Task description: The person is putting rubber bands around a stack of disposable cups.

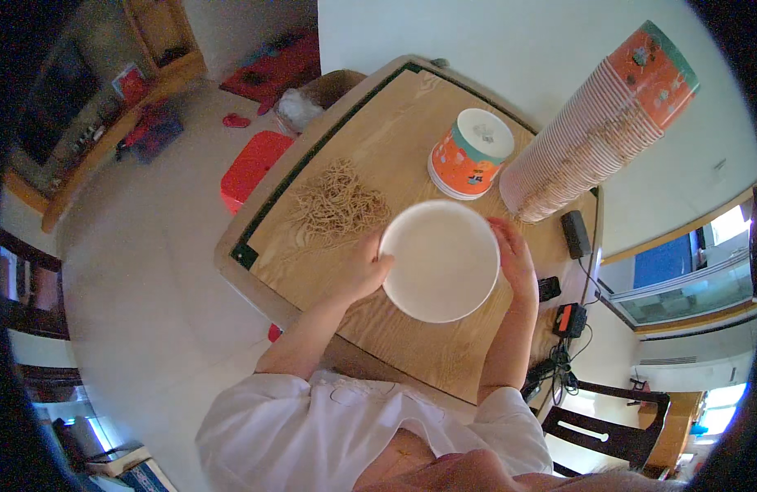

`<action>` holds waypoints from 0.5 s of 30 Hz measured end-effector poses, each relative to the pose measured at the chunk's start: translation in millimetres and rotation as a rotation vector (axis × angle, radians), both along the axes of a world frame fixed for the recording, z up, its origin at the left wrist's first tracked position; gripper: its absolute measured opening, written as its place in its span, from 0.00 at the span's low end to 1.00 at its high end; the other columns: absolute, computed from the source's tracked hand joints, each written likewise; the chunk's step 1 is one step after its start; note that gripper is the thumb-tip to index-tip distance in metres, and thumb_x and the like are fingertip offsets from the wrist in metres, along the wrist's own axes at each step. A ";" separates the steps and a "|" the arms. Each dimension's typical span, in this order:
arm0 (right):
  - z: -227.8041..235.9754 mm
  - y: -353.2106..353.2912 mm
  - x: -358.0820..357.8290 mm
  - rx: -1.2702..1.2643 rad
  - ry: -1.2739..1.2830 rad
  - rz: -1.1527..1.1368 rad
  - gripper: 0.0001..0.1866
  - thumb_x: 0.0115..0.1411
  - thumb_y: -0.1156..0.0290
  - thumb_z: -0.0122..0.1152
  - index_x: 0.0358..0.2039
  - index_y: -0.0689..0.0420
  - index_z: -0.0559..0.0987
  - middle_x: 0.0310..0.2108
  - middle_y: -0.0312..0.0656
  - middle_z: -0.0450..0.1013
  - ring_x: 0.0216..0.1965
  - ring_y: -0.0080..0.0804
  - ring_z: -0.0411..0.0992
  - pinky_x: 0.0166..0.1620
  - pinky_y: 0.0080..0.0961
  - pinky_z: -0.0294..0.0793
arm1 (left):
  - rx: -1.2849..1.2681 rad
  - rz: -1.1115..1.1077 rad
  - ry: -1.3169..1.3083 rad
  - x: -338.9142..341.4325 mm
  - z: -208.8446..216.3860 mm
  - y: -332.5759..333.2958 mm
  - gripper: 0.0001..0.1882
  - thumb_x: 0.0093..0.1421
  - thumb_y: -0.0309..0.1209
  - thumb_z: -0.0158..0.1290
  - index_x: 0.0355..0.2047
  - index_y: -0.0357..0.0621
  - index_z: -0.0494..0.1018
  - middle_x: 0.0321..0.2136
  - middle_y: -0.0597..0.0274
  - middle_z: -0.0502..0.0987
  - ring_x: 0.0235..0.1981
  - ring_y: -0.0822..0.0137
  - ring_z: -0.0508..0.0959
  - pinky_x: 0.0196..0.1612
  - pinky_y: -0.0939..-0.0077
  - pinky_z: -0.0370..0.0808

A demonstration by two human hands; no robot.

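Observation:
A white round paper tub [441, 261] is held up over the table, its open mouth facing me, and its inside shows nothing but white. My left hand [367, 266] grips its left side with the thumb at the rim. On the other side my right hand [514, 252] is closed round the wall, fingertips behind the rim. Beyond it, an orange and green paper tub [464, 168] stands upside down. A tall leaning stack of paper tubs [583, 135] rises at the far right. Left of my left hand lies a loose pile of thin tan strands [339, 203].
The wooden table [411, 361] has a dark-edged border. Black adapters [575, 234] and tangled cables [565, 373] sit along its right edge. A red stool [255, 168] stands beyond the left edge, and a dark chair [608, 426] at the lower right. A white wall [477, 41] backs the table.

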State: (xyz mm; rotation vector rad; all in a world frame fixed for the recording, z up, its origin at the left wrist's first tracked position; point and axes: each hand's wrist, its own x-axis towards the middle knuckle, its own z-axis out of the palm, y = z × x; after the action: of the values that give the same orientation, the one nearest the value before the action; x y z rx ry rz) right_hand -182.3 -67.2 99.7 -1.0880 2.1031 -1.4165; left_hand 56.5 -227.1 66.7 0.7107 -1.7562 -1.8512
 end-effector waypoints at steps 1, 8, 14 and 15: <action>7.5 -3.2 11.8 -0.005 -0.012 0.009 0.14 0.62 0.70 0.49 0.48 0.59 0.70 0.41 0.39 0.72 0.41 0.27 0.70 0.46 0.24 0.69 | -0.126 -0.099 -0.052 7.8 5.8 -1.5 0.21 0.52 0.25 0.45 0.48 0.35 0.65 0.39 0.49 0.75 0.40 0.61 0.76 0.43 0.66 0.72; 16.8 9.4 41.6 0.318 0.321 0.065 0.18 0.54 0.69 0.58 0.46 0.57 0.71 0.31 0.48 0.74 0.32 0.33 0.74 0.37 0.28 0.71 | -0.436 -0.059 -0.270 -13.0 5.3 -20.3 0.22 0.56 0.39 0.50 0.46 0.36 0.69 0.41 0.44 0.75 0.41 0.56 0.76 0.45 0.66 0.71; 44.4 38.8 51.2 0.553 0.557 0.092 0.15 0.52 0.67 0.60 0.41 0.57 0.74 0.28 0.50 0.75 0.31 0.45 0.74 0.33 0.34 0.72 | -0.973 0.126 -0.815 -97.0 -23.6 -137.2 0.13 0.55 0.36 0.51 0.30 0.38 0.77 0.36 0.46 0.76 0.37 0.51 0.76 0.39 0.61 0.74; 50.8 42.2 52.6 0.548 0.558 0.079 0.15 0.52 0.67 0.60 0.41 0.57 0.74 0.28 0.50 0.75 0.31 0.45 0.74 0.33 0.34 0.72 | -0.984 0.122 -0.808 -106.1 -35.4 -143.0 0.13 0.55 0.36 0.51 0.30 0.38 0.77 0.36 0.46 0.76 0.37 0.51 0.76 0.39 0.61 0.74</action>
State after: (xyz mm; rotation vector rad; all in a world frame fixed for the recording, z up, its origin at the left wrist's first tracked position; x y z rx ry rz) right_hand -129.7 -25.0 150.5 -1.4015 2.5572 -0.4538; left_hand -49.6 -370.2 31.4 1.1422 -2.6551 -0.4017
